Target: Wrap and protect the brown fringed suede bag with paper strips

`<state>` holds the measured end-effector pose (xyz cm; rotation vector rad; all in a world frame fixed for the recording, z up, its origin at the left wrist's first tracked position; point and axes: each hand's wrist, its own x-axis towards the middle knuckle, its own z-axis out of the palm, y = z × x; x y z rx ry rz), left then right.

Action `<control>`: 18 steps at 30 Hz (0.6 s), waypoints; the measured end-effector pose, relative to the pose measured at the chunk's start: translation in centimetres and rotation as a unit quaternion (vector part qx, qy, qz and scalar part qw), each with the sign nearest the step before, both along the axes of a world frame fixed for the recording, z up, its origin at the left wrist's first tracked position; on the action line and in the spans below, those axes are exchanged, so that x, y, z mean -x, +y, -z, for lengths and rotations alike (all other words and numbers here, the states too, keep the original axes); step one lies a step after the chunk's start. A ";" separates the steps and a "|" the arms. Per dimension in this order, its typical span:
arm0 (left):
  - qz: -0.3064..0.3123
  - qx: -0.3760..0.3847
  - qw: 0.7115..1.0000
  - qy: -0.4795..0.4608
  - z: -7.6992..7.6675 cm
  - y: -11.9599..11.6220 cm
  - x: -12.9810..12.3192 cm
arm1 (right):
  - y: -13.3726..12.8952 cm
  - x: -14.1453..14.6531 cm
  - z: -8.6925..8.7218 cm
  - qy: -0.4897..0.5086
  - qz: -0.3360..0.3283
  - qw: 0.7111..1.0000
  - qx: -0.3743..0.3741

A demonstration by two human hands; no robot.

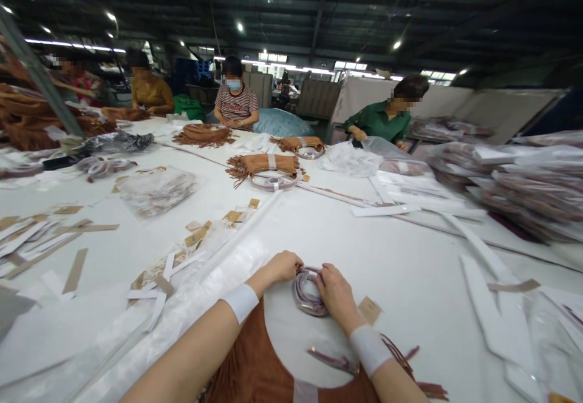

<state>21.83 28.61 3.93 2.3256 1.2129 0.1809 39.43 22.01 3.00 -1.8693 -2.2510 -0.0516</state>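
Note:
A coiled strap (310, 307), dull purple-brown and seemingly wrapped in clear film, lies on the white table in front of me. My left hand (286, 265) pinches its upper left edge with bent fingers. From the right, my right hand (336, 289) grips the coil's upper right side, its thumb toward the middle. Below and around the coil curves a brown fringed suede bag (252, 354) with a pale band (305, 391) around it. A small tan tag (370, 309) sits beside my right wrist. Inside the bag's curve, a plastic-wrapped piece (332, 359) rests on the table.
Paper strips and tags (195, 236) are scattered at left, near a plastic bag of tags (157, 190). Ahead lies a banded fringed bag (268, 165). White strips (494, 306) and a stack of bagged goods (537, 184) are at right. Several co-workers, one in a green shirt (382, 124), work across the table.

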 end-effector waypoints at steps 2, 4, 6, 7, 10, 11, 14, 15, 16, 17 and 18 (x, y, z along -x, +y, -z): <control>-0.017 -0.014 1.000 0.001 0.2 -0.3 -0.2 | 0.2 -0.1 0.6 0.012 -0.004 1.000 0.005; -0.039 -0.033 0.999 0.003 0.4 -0.8 -0.7 | 0.4 -0.2 1.0 0.024 -0.004 1.000 0.006; -0.053 -0.052 0.997 0.007 0.7 -1.3 -1.3 | 0.4 -0.2 1.3 0.036 0.003 0.999 0.003; -0.055 -0.060 0.997 0.010 0.8 -1.6 -1.6 | 0.4 -0.2 1.3 0.042 0.009 0.999 0.001; -0.050 -0.075 0.996 0.019 1.0 -2.3 -2.1 | 0.5 0.0 1.3 0.057 0.031 0.998 -0.005; -0.050 -0.079 0.995 0.022 1.0 -2.4 -2.2 | 0.4 0.1 1.2 0.060 0.036 0.998 -0.003; -0.059 -0.091 0.994 0.033 1.2 -2.5 -2.3 | 0.4 0.5 1.1 0.065 0.042 0.997 0.016; -0.064 -0.094 0.993 0.037 1.3 -2.6 -2.3 | 0.4 0.6 1.0 0.068 0.041 0.997 0.024; -0.071 -0.098 0.992 0.041 1.4 -2.7 -2.3 | 0.5 0.6 0.8 0.074 0.040 0.996 0.031; -0.076 -0.100 0.991 0.045 1.5 -2.7 -2.4 | 0.7 0.6 0.6 0.083 0.035 0.995 0.040; -0.079 -0.102 0.990 0.049 1.6 -2.8 -2.4 | 1.0 0.3 0.3 0.095 0.026 0.994 0.054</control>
